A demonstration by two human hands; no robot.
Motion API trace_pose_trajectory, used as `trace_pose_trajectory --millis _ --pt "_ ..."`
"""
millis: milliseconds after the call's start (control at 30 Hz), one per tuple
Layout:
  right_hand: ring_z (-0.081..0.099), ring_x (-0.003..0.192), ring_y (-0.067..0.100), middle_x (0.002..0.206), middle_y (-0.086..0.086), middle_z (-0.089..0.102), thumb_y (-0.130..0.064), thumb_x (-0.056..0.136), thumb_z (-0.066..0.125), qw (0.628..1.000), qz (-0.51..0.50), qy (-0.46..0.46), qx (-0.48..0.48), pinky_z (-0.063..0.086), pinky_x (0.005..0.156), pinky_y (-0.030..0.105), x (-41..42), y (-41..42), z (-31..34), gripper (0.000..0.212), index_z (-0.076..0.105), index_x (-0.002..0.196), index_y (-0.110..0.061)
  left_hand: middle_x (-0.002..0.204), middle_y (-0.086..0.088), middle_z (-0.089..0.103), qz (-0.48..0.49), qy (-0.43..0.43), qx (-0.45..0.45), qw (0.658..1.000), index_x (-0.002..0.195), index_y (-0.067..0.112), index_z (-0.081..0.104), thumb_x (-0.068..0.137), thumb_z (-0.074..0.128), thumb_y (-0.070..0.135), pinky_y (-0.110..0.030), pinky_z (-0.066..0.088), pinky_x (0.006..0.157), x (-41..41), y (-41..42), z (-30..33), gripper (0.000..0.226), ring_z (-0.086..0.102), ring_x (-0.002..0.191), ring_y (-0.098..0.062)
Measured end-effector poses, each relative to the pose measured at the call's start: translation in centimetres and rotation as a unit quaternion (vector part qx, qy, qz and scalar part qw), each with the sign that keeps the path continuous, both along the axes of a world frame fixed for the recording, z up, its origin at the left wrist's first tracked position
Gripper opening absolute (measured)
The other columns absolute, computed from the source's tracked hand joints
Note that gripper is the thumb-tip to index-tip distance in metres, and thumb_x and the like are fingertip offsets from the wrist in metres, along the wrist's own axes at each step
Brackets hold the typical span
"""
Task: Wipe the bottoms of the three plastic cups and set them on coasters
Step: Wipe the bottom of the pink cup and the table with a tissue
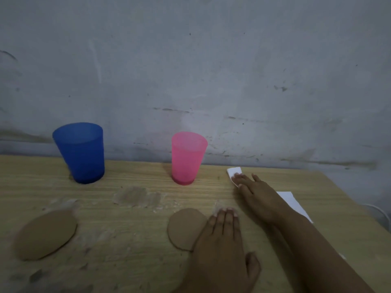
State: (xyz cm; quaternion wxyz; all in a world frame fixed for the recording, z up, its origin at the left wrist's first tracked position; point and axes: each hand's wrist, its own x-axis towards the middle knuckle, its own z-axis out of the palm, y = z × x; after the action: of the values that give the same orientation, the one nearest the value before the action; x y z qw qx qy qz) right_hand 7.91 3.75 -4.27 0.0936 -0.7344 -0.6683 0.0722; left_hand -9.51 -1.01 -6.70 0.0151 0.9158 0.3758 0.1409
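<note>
The right hand (251, 187) lies flat, fingers spread, on white tissue (233, 173), right of the pink cup (187, 158). The left hand (222, 240) rests open, empty, overlapping a brown coaster (184, 228).

Two cups (81, 153) (187, 158) stand behind two coasters (45, 234) (186, 228); right, seemingly two paper pieces (233, 174) (294, 205) lie on the table (137, 261).

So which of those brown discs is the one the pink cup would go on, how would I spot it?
Start at the wooden table against the grey wall and find the pink cup near its back edge. Straight in front of it lies a round brown coaster. Unlike the other coaster far to the left, this one is partly covered by the left hand.
</note>
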Motion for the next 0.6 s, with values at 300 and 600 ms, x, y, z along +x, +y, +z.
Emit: trace_pose_trajectory --millis 300,600 --pt "0.014 0.139 0.002 0.155 -0.007 0.023 -0.028 0.102 0.018 1.000 0.023 0.006 -0.003 0.000 0.104 0.012 0.5 -0.4 0.1 0.044 0.029 0.145 -0.028 0.115 -0.011 0.068 0.023 -0.001 0.009 1.000 0.110 0.005 0.070 0.078 0.034 0.043 -0.037 0.053 0.091 -0.2 0.8 0.3 0.061 0.063 0.110 -0.019" --pt "0.026 0.141 0.022 0.148 -0.001 0.040 -0.041 0.098 0.018 1.000 0.006 0.002 -0.023 0.019 0.109 0.030 1.3 0.2 0.8 0.048 0.044 0.136 -0.030 0.126 -0.012 0.061 0.023 0.010 0.014 1.000 0.120 0.004 0.064 0.072 0.034 0.050 -0.038 0.048 0.096 0.8 -0.4 -0.3 0.072 0.055 0.121 -0.023"
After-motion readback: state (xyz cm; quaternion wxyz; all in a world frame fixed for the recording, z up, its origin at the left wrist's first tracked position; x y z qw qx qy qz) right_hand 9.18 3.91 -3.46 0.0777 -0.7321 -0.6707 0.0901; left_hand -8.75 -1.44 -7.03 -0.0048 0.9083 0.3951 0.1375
